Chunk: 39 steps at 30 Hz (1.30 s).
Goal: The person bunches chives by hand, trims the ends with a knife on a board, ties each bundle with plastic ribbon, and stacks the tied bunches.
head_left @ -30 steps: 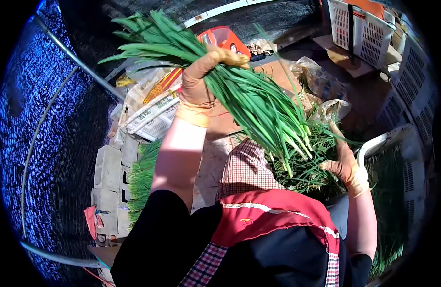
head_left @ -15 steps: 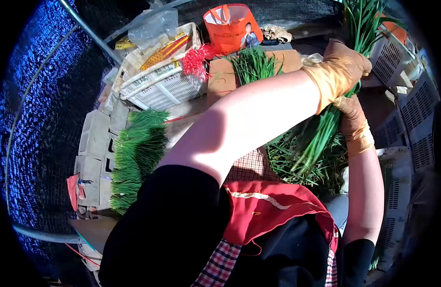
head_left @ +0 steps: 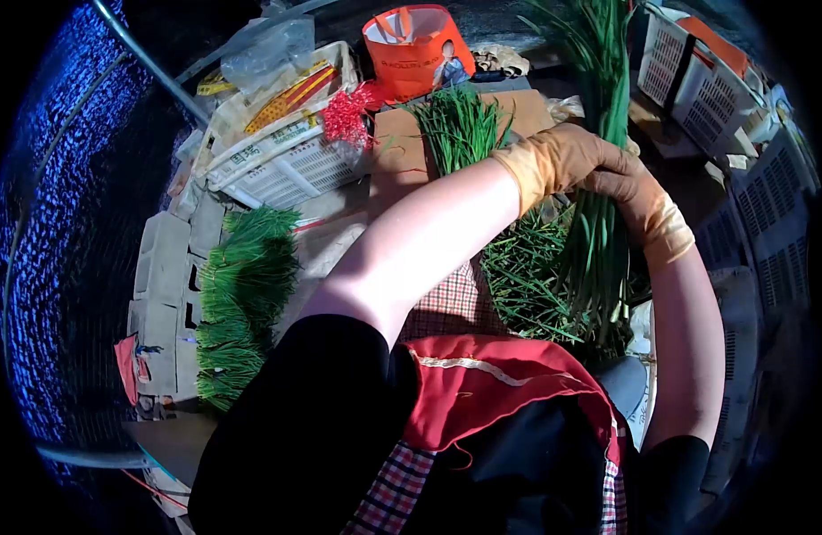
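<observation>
A long bunch of green chives (head_left: 598,241) stands nearly upright in front of me, its leaves at the top and pale stem ends at the bottom. My left hand (head_left: 576,165), in a brown and yellow glove, closes round its middle. My right hand (head_left: 647,201), gloved alike, grips the same bunch from the right, just below, and the two gloves touch. Some of the fingers are hidden behind the stalks. Beneath the bunch lies a heap of loose green stalks (head_left: 527,276). A smaller bunch of chives (head_left: 464,129) rests on a cardboard sheet (head_left: 527,107) ahead.
Neatly stacked green bunches (head_left: 246,303) lie at the left beside grey blocks (head_left: 161,267). A white crate (head_left: 290,169) holds bags and packets, with red ties (head_left: 348,116) at its corner. An orange bag (head_left: 418,58) stands behind. More plastic crates (head_left: 710,102) line the right side.
The bunch has swung from leaning up to the right to nearly upright. My left hand has moved left and down to meet my right hand, and both still hold the bunch.
</observation>
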### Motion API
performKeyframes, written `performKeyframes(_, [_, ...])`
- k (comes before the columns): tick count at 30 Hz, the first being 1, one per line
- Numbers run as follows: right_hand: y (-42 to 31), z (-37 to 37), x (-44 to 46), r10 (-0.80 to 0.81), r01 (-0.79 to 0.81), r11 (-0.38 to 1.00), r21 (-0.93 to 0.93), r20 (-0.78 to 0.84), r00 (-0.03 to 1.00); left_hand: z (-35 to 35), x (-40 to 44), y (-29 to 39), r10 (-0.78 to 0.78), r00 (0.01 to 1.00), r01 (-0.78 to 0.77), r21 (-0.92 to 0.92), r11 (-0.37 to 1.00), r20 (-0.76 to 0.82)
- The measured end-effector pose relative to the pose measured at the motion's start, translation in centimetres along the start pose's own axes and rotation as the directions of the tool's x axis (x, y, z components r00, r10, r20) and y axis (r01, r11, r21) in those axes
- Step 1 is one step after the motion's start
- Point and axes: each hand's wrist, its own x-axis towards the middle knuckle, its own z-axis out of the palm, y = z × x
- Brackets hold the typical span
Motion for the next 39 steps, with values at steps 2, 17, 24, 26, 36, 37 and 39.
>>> performKeyframes(2, [-0.8, 0.2, 0.6, 0.037, -0.036, 0.973, -0.226, 0.002, 0.999, 0.8, -0.7, -0.2, -0.005, 0.996, -0.007, -0.128, 0.992, -0.091])
performKeyframes(17, [8.2, -0.4, -8.9, -0.294, 0.191, 0.944, -0.268, -0.427, 0.855, -0.7, -3.1, -0.9, -0.22, 0.894, -0.214, -0.804, 0.555, -0.39])
performKeyframes(24, [8.3, -3.1, -9.4, -0.171, 0.198, 0.98, 0.018, -0.429, 0.887, -3.1, -5.3, -1.1, -0.339, 0.784, -0.304, -0.798, 0.52, -0.52])
performKeyframes(26, [8.5, -4.6, -10.8, -0.197, 0.231, 0.973, 0.03, -0.419, 0.886, -4.8, -5.5, -2.6, -0.39, 0.72, -0.34, -0.782, 0.523, -0.574])
performKeyframes(36, [12.1, -4.8, -12.6, -0.203, -0.452, 0.591, -0.668, -0.666, 0.718, -8.4, -5.7, -1.3, -0.508, 0.398, -0.406, -0.643, 0.649, -0.764])
performKeyframes(37, [10.3, -1.7, -11.1, -0.189, -0.263, 0.759, -0.596, -0.588, 0.787, -8.3, -5.7, -1.1, -0.566, 0.367, -0.404, -0.675, 0.618, -0.738])
performKeyframes(39, [8.6, 3.0, -8.2, -0.252, -0.136, 0.763, -0.632, -0.485, 0.837, -7.8, -5.2, -1.4, -0.563, 0.341, -0.43, -0.657, 0.619, -0.753])
